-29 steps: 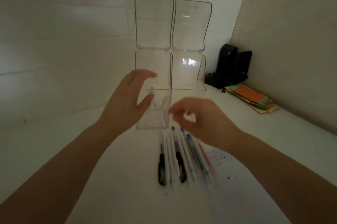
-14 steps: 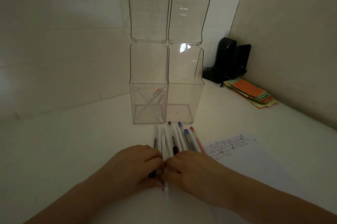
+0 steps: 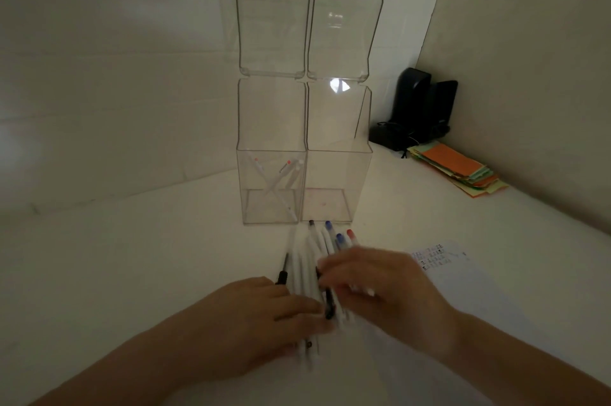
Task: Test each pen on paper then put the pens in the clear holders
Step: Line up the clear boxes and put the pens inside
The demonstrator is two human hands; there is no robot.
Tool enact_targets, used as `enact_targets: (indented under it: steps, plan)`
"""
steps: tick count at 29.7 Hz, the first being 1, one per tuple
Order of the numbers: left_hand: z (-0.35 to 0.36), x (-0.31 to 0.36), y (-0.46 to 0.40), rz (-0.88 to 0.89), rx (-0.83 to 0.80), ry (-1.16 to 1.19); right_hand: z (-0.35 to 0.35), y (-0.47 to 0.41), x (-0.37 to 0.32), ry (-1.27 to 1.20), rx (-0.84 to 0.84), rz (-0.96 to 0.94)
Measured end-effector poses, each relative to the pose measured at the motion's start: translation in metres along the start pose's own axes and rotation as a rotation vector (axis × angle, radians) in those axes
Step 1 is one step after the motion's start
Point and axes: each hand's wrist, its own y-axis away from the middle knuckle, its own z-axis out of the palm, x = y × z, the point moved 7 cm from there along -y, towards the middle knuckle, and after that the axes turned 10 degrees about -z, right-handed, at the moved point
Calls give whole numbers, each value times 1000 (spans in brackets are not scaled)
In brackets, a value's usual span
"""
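Down at the near edge of the white worktop (image 3: 115,273), both hands sit on a row of pens (image 3: 310,260) lying side by side. The left hand (image 3: 261,316) lies over the near ends with its fingers curled down onto them; the right hand (image 3: 373,283) covers the row's right side, fingers bent and blurred, so I cannot tell whether either grip actually pinches one pen. Blue, red and black tips poke out beyond the fingers, pointing at two clear holders (image 3: 304,154) standing just behind. White pens (image 3: 281,184) lean crossed in the left holder. A marked sheet of paper (image 3: 463,290) lies to the right. Further right, coloured paper (image 3: 459,170) is stacked near black speakers (image 3: 420,104).
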Motion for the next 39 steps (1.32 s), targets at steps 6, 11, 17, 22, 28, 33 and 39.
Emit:
enact_targets:
  steps: [6,11,17,22,28,33,39]
  plan:
    - [0,29,-23,185,5,-184,-34,-13,25,-14,308,260]
    - [-3,29,-35,181,-40,-197,-63,-26,20,51,455,309]
    - [-109,-26,-38,-182,380,275,-132,-55,7,-76,890,230]
    - [-156,-81,-37,-492,775,412,-110,-100,25,-20,796,182]
    - [-118,-126,-62,-715,657,404,-41,-124,67,141,300,316]
    - [-82,-145,-68,-754,433,193,-36,-106,83,-13,275,443]
    - [-74,-102,-50,-608,477,-14,-23,-56,59,25,-177,401]
